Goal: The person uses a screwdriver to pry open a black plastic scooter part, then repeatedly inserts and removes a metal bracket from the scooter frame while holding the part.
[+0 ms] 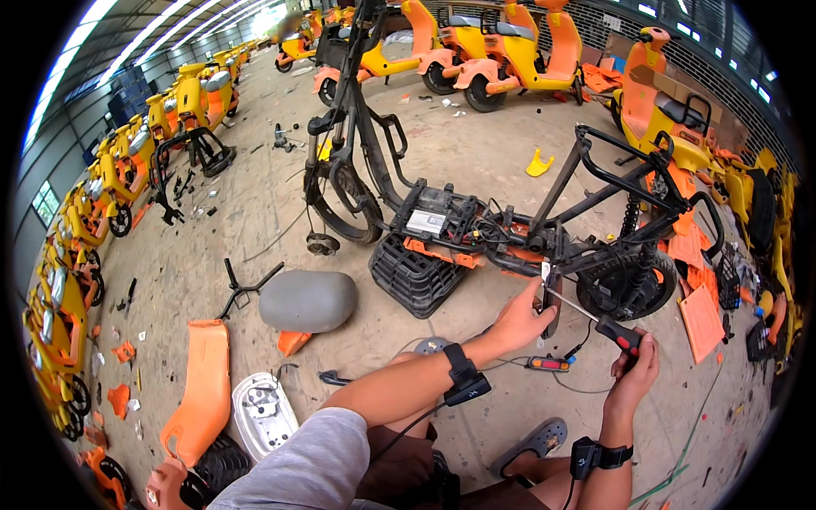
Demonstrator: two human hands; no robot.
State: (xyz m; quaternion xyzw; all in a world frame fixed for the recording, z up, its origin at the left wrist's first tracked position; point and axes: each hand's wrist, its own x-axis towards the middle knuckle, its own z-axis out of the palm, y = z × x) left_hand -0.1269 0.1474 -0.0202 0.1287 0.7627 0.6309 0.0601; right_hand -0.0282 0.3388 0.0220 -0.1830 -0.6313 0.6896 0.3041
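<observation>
My right hand (637, 365) is closed round the black and red handle of a screwdriver (619, 335). Its thin metal shaft points up and left, with the tip close to my left hand. My left hand (522, 320) pinches a narrow black curved part (553, 308) low on the stripped scooter frame (557, 231); the fingers' far side is hidden. Just right of that part is the rear wheel (625, 285). Ahead, the frame carries a black battery tray (433, 217) with loose wires beside it. The front wheel (344, 202) is at the frame's far left.
Under the frame is a black crate (414, 276). To the left lie a grey seat (308, 301), an orange panel (202, 382) and a white shell (264, 415). A small red-lit device (548, 364) lies near my hands. Yellow-orange scooters (544, 51) stand around; loose panels (699, 319) lie right.
</observation>
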